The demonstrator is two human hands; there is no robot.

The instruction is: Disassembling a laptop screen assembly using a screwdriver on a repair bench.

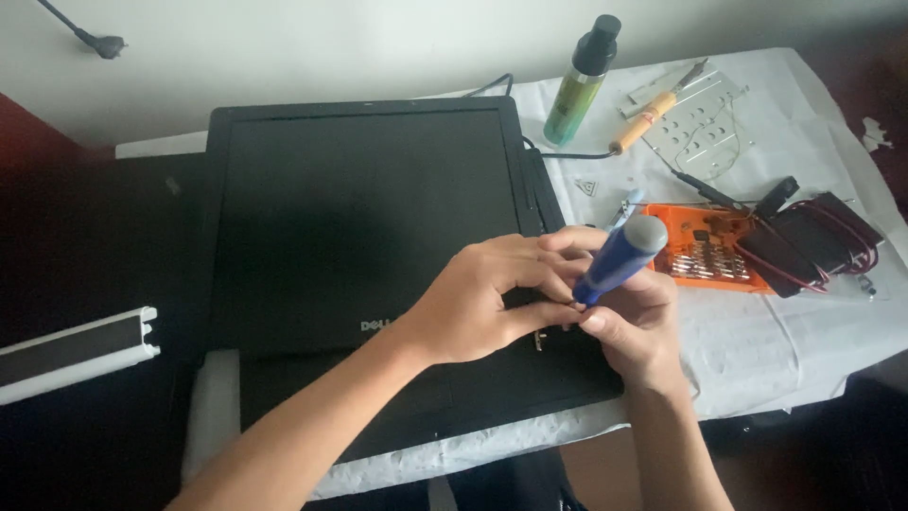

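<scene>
The right hand [636, 326] gripped a blue-handled screwdriver [619, 257] upright over the black laptop's [359, 218] right edge near the hinge, while the left hand [482, 298] pinched around its tip, apparently to steady it.

The scene is seen from a single head-worn camera, aimed steeply downward and forward over the table [804, 331] from the near edge. Both hands are caught close at centre frame, while the far wall [331, 38] is taken in along the top. No second view is provided.
</scene>
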